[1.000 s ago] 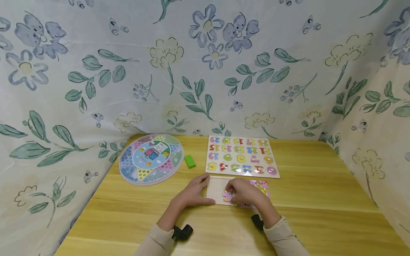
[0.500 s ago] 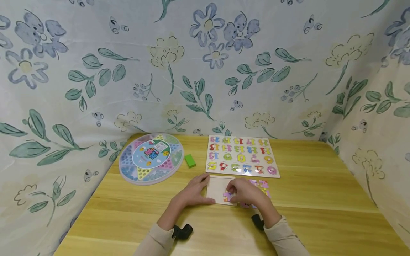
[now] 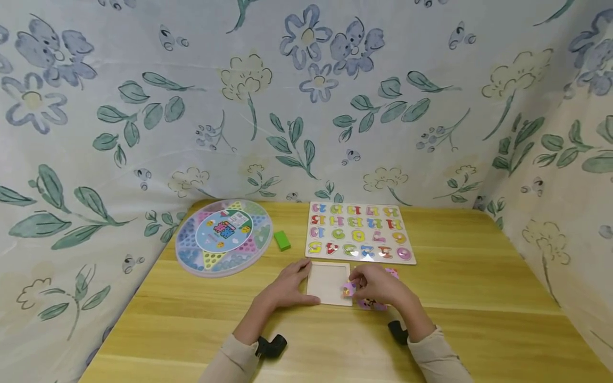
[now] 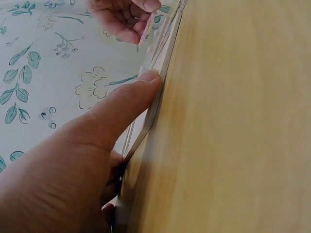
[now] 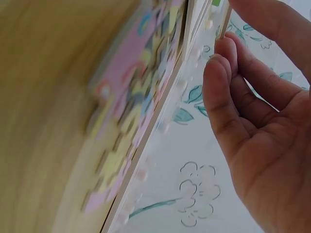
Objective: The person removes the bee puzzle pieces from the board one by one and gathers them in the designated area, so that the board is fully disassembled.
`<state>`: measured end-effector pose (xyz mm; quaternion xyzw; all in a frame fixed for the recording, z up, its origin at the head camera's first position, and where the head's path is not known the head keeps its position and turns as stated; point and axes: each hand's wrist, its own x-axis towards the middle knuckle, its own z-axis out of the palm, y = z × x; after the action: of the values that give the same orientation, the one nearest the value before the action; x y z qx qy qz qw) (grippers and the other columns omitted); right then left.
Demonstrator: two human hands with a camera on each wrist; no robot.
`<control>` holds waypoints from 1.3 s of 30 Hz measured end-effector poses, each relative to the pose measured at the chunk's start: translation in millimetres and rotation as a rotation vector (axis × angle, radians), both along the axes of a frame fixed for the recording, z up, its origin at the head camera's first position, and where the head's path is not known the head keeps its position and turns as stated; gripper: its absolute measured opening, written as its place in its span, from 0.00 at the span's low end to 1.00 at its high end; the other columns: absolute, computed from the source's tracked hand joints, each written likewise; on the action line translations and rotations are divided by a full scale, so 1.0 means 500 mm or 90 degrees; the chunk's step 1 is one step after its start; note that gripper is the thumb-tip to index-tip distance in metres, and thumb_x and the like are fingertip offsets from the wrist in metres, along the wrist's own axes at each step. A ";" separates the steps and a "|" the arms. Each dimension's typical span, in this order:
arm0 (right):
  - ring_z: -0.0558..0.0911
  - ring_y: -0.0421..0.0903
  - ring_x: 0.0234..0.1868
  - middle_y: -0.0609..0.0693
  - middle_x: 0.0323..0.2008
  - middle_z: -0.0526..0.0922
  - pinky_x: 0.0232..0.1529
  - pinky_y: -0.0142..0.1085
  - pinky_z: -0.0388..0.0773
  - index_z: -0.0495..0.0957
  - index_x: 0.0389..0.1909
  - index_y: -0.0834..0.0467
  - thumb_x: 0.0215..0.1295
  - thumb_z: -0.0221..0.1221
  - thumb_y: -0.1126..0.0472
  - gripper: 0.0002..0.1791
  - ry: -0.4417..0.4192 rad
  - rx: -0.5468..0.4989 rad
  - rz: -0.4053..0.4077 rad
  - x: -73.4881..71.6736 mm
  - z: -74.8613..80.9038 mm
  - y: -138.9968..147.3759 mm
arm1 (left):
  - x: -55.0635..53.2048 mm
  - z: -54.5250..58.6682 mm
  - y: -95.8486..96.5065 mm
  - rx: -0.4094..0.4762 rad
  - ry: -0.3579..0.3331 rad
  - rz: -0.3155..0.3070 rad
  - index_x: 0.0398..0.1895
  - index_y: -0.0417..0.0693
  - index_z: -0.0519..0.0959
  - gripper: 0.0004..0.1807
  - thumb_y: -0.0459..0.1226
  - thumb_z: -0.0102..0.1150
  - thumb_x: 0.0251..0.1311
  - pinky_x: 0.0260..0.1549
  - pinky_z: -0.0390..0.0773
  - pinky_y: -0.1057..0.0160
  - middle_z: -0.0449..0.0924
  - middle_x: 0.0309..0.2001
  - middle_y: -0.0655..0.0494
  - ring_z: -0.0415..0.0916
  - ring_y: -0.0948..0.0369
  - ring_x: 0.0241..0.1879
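Observation:
My left hand (image 3: 286, 287) holds a shallow square wooden puzzle tray (image 3: 328, 284) at its left side. The thumb lies on the tray's front rim in the left wrist view, while the other fingers are at the far left corner. Over the tray's right edge, my right hand (image 3: 382, 285) pinches a pink jigsaw piece (image 3: 348, 290) between thumb and fingertips. The right wrist view shows that piece edge-on. Joined pink and yellow jigsaw pieces (image 5: 131, 92) lie on the table just right of the tray, partly hidden under the right hand in the head view.
Behind the tray lies a number puzzle board (image 3: 360, 234) with colourful numerals. A round Chinese checkers board (image 3: 224, 238) is at the back left, with a green block (image 3: 282, 241) beside it. Floral cloth (image 3: 306, 106) hangs behind the wooden table (image 3: 479, 319).
My right hand has lifted the jigsaw piece from the tray and moved slightly right with it. The tray's floor now shows bare. My left hand keeps its place.

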<state>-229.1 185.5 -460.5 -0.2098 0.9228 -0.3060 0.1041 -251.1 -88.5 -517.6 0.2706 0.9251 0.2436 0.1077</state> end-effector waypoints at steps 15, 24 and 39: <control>0.74 0.40 0.30 0.47 0.29 0.80 0.30 0.29 0.73 0.82 0.38 0.63 0.46 0.72 0.65 0.16 0.013 0.021 -0.026 0.035 -0.001 0.114 | 0.000 0.000 -0.001 0.005 0.001 -0.002 0.77 0.46 0.50 0.57 0.66 0.62 0.52 0.74 0.53 0.48 0.46 0.78 0.53 0.44 0.51 0.77; 0.77 0.42 0.34 0.49 0.33 0.82 0.33 0.30 0.76 0.81 0.40 0.65 0.48 0.72 0.62 0.18 -0.032 0.015 -0.050 0.052 -0.008 0.162 | -0.002 -0.001 -0.002 0.012 0.003 -0.002 0.77 0.46 0.50 0.57 0.65 0.61 0.52 0.73 0.53 0.47 0.46 0.78 0.52 0.45 0.50 0.77; 0.76 0.43 0.35 0.48 0.32 0.81 0.33 0.31 0.75 0.81 0.40 0.62 0.47 0.73 0.66 0.18 -0.088 0.029 -0.112 0.064 -0.007 0.203 | -0.001 -0.001 -0.003 0.011 0.003 -0.008 0.77 0.46 0.50 0.57 0.66 0.61 0.52 0.73 0.53 0.46 0.46 0.78 0.52 0.44 0.50 0.77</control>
<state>-197.1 286.9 -464.0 -0.1038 0.9351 -0.3064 0.1447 -251.8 -90.2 -517.9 0.2775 0.9216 0.2502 0.1050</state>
